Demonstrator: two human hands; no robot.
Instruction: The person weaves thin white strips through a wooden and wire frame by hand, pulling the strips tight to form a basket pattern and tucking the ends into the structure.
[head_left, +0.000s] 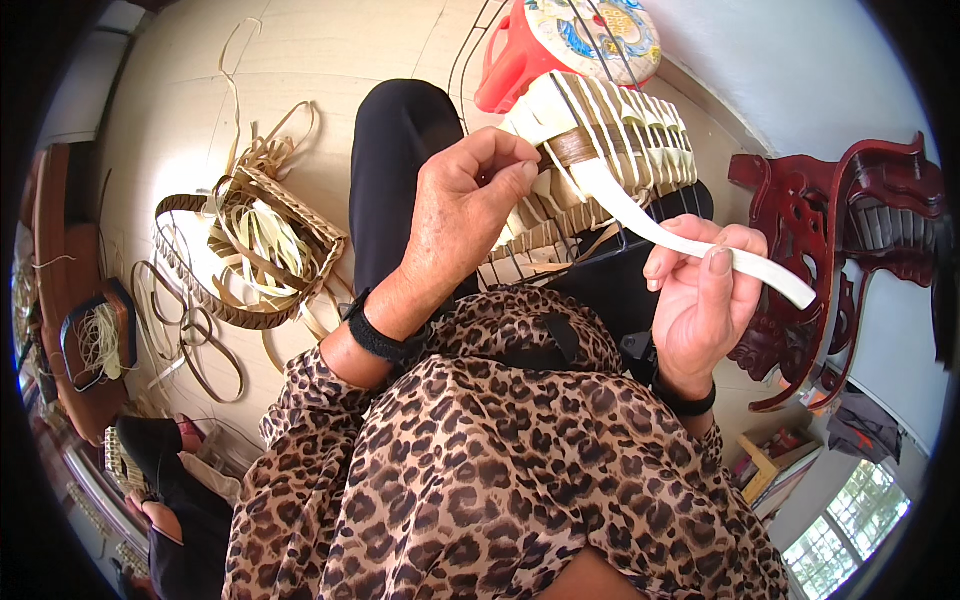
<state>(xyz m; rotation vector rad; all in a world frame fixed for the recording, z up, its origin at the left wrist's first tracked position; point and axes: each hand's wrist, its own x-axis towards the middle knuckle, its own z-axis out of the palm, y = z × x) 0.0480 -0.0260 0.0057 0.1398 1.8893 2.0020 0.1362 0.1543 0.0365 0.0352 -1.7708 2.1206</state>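
Left hand [470,200]: fingers curled tight, fingertips pinched at the near edge of the half-woven basket [600,150], right where the brown band [572,147] crosses the pale strips. What exactly sits inside the pinch is hidden by the fingers.

Right hand [700,300]: closed on the white flat strip [690,240], thumb on top, fingers under. Strip runs from the brown band down and right through this hand; free end sticks out past the thumb.

Half-woven basket: held above the lap, between the two hands and slightly beyond them, tilted. Pale cream strips woven over dark wire ribs; bare wire ends stick out on the far side and below it.

Both wrists carry black bands [385,340]. Leopard-print top [500,470] fills the view below the basket, black trouser leg [400,170] to its left.

Relative to the basket:
- Just behind: red plastic stool [520,60] with a patterned round top.
- Right: carved dark-red wooden furniture [850,230] against the pale wall.
- Left, on the floor [180,110]: another partly woven basket [265,250] stuffed with loose strips, brown rim, offcuts and loops scattered round it.
- Far left: wooden furniture edge with a bundle of pale fibre [100,340].
- Lower left: another person's hand [150,505] and dark clothing at the frame edge.
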